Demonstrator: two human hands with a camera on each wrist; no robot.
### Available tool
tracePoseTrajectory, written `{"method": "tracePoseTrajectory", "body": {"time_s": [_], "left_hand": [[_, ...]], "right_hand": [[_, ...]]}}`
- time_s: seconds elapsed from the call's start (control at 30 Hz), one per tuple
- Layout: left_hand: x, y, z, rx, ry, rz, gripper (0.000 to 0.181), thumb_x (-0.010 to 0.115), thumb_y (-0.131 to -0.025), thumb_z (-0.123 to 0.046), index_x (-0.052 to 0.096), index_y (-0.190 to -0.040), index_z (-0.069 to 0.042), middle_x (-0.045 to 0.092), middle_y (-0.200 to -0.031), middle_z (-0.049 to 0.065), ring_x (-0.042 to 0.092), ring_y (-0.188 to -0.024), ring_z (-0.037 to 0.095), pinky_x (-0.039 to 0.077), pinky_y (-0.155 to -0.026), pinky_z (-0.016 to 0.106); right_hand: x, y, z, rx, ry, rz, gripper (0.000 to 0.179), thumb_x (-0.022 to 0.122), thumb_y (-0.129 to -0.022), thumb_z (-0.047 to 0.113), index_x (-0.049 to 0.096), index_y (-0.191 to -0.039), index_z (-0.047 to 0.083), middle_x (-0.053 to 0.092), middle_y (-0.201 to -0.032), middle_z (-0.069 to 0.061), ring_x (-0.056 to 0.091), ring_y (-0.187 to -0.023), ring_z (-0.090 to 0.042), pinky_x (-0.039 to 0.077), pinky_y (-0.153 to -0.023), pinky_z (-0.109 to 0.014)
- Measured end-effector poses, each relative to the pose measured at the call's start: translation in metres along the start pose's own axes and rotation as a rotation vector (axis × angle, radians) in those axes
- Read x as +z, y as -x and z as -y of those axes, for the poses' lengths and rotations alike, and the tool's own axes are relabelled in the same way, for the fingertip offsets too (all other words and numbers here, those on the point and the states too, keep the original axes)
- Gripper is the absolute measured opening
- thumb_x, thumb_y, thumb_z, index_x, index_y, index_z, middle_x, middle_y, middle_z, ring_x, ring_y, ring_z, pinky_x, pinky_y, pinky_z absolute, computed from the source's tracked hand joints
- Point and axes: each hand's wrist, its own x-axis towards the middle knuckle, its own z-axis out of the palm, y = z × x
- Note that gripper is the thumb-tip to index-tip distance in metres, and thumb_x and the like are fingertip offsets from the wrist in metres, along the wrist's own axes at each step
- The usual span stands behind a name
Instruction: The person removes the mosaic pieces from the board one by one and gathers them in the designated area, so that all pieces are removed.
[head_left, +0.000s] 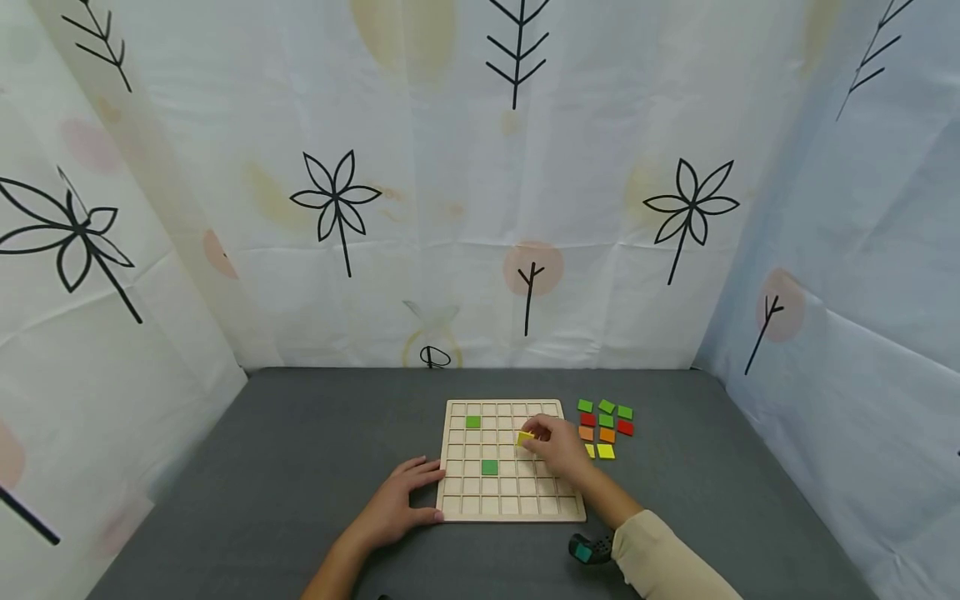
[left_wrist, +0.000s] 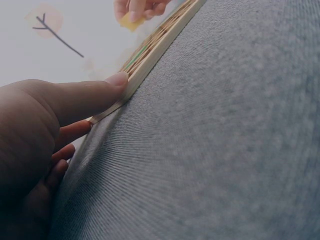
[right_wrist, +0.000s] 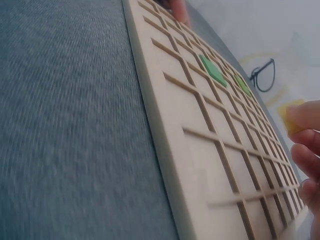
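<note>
A wooden grid board (head_left: 510, 507) lies on the grey table, with one green tile (head_left: 472, 422) in its upper left part and another green tile (head_left: 490, 467) lower down. My right hand (head_left: 558, 450) pinches a yellow square tile (head_left: 525, 437) above the board's right half; in the right wrist view that yellow tile (right_wrist: 291, 117) is held off the surface between thumb and fingers. At the board's left edge, my left hand (head_left: 397, 504) touches the side with its thumb and fingertips, fingers fairly straight. The left wrist view shows the thumb (left_wrist: 95, 97) against the board's rim (left_wrist: 150, 65).
Right of the board lie several loose tiles: green (head_left: 606, 421), red (head_left: 625, 427), orange (head_left: 607, 435) and yellow (head_left: 605, 452), one partly behind the right hand. A small black device (head_left: 588, 550) sits near the right sleeve. Patterned curtains (head_left: 450, 208) enclose the table's back and sides.
</note>
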Motion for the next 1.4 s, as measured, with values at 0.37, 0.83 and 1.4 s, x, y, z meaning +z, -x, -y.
{"method": "tracePoseTrajectory", "body": {"time_s": [0.37, 0.83, 1.4], "left_hand": [[0.000, 0.001, 0.000, 0.026, -0.017, -0.007, 0.065, 0.082, -0.076, -0.036, 0.063, -0.131, -0.008, 0.054, -0.139, 0.007, 0.035, -0.135, 0.039, 0.032, -0.101, 0.062], [0.000, 0.000, 0.001, 0.008, -0.020, 0.007, 0.066, 0.082, -0.075, -0.037, 0.062, -0.131, -0.008, 0.053, -0.140, 0.005, 0.034, -0.137, 0.035, 0.031, -0.103, 0.060], [0.000, 0.000, 0.002, -0.005, -0.007, 0.012, 0.066, 0.081, -0.076, -0.038, 0.061, -0.132, -0.009, 0.052, -0.142, 0.004, 0.033, -0.138, 0.035, 0.030, -0.103, 0.061]], "right_hand": [[-0.025, 0.009, -0.015, 0.016, 0.018, -0.069, 0.013, 0.076, -0.082, 0.004, 0.070, -0.092, 0.011, 0.058, -0.076, 0.006, 0.052, -0.067, -0.013, 0.045, -0.059, -0.028], [-0.055, 0.019, -0.042, 0.104, 0.089, -0.199, 0.015, 0.077, -0.080, 0.003, 0.070, -0.093, 0.003, 0.062, -0.078, -0.001, 0.055, -0.069, -0.016, 0.046, -0.060, -0.028], [-0.097, 0.041, -0.070, 0.172, 0.184, -0.235, 0.014, 0.074, -0.085, 0.007, 0.069, -0.096, 0.001, 0.063, -0.081, -0.005, 0.054, -0.071, -0.019, 0.045, -0.061, -0.031]]}}
